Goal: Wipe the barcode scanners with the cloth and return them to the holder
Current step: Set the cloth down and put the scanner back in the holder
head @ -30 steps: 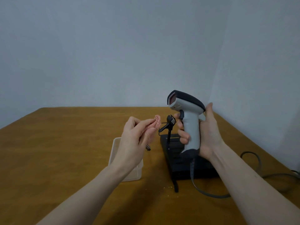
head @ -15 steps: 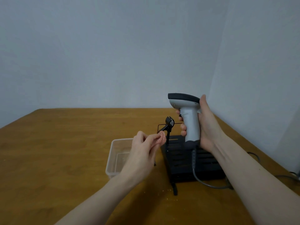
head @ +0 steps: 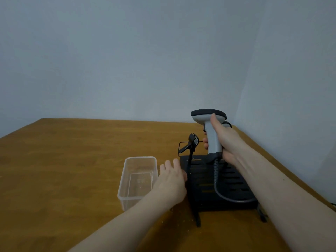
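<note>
My right hand (head: 227, 142) grips the handle of a grey barcode scanner (head: 209, 122) with a dark top and holds it upright over the back of the black slatted holder (head: 232, 180). The scanner's grey cable (head: 217, 186) hangs down and curves across the holder. Behind my right hand a bit of a second scanner (head: 227, 124) shows. My left hand (head: 172, 177) is low, between the clear container and the holder's left edge, back facing me. No cloth shows; my left hand hides whatever is under it.
A clear plastic container (head: 138, 179) stands on the wooden table (head: 72, 160) left of the holder. A black clip arm on a thin post (head: 190, 144) rises from the holder's front left. The wall (head: 291, 106) is close on the right.
My left hand dropped from chest height to the table beside the holder, and the pink cloth it pinched is out of sight. The scanner moved slightly right and back over the holder.
</note>
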